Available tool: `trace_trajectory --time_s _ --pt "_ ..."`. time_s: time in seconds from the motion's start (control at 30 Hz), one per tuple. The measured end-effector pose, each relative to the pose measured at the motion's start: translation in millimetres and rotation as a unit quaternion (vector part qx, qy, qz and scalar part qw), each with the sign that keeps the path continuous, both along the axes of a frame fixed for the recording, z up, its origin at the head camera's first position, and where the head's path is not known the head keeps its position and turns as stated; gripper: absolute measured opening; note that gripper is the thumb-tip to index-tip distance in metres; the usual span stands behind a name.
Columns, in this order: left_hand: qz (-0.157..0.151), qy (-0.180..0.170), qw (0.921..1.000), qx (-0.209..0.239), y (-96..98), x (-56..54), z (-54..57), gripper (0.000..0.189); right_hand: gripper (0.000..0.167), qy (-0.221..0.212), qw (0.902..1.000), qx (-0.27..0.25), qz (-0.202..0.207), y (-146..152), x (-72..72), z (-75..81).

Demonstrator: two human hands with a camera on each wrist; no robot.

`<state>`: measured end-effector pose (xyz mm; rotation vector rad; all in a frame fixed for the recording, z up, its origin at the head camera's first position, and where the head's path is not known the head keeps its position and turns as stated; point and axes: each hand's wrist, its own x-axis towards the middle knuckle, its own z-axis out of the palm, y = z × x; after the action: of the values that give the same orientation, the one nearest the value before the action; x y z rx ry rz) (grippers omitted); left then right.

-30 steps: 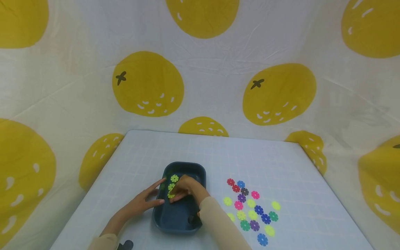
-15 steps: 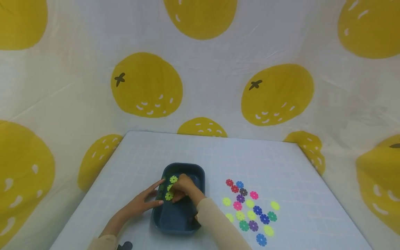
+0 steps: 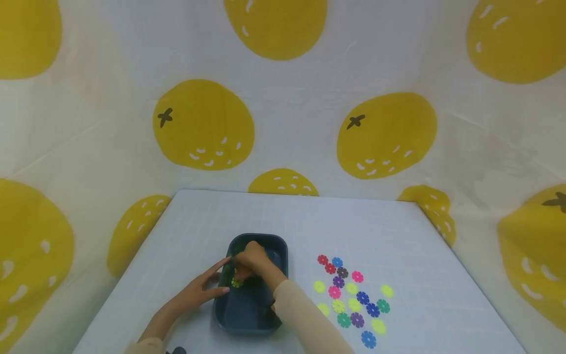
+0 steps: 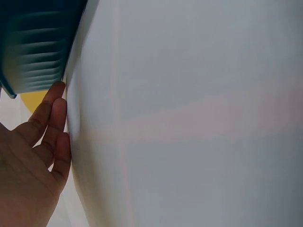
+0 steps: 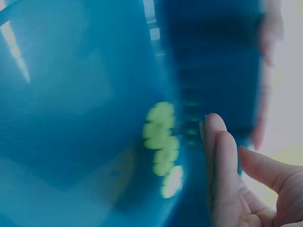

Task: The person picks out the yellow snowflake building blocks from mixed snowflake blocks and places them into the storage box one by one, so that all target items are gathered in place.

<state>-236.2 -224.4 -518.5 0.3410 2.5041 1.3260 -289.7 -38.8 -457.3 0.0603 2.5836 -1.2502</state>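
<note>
A dark blue tray (image 3: 217,314) stands on the white tabletop. My left hand (image 3: 194,291) touches its left side, fingers fairly straight and thumb at the rim; the left wrist view shows fingertips (image 4: 57,90) against the ribbed outer wall. My right hand (image 3: 253,258) is inside the tray by the left wall and hides most of the yellow-green notched plastic discs (image 3: 237,283). In the right wrist view, a short row of these discs (image 5: 161,137) lies on the tray floor, apart from the straight fingers (image 5: 226,175). Nothing shows between those fingers and the thumb.
Right of the tray lie many loose notched discs: red (image 3: 330,268), blue (image 3: 369,339), green (image 3: 344,320), pink (image 3: 334,292), purple (image 3: 357,320) and yellow (image 3: 378,326). A white cloth (image 3: 292,123) with yellow fruit prints hangs behind the table.
My right hand has shifted up and left from the yellow-green discs towards the tray's left wall, now covering most of them. My left hand stays at the tray's side. The head view tilts slightly.
</note>
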Motion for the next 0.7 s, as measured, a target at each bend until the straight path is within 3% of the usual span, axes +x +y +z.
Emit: trace_trajectory --time_s 0.1,0.2,0.47,0.6,0.7 --pt "0.004 -0.009 1.0 0.002 0.6 0.3 0.0 0.078 0.02 -0.006 0.9999 -0.014 0.005 -1 -1.4 11.3" --pt "0.007 -0.01 0.9999 -0.002 0.2 0.0 0.8 0.078 0.026 -0.025 0.9973 -0.067 0.016 4 -2.8 25.1" --pt "0.02 -0.01 0.9997 -0.005 2.5 0.4 0.4 0.078 0.028 -0.073 0.975 -0.208 0.031 50 -1.8 45.0" --pt "0.018 -0.006 0.9998 -0.002 3.0 0.4 -1.1 0.079 0.029 -0.081 0.9675 -0.235 0.046 75 6.5 50.7" --pt "0.017 -0.004 0.9998 -0.006 2.7 0.9 -0.6 0.079 0.03 -0.069 0.9676 -0.23 0.076 98 15.6 55.2"
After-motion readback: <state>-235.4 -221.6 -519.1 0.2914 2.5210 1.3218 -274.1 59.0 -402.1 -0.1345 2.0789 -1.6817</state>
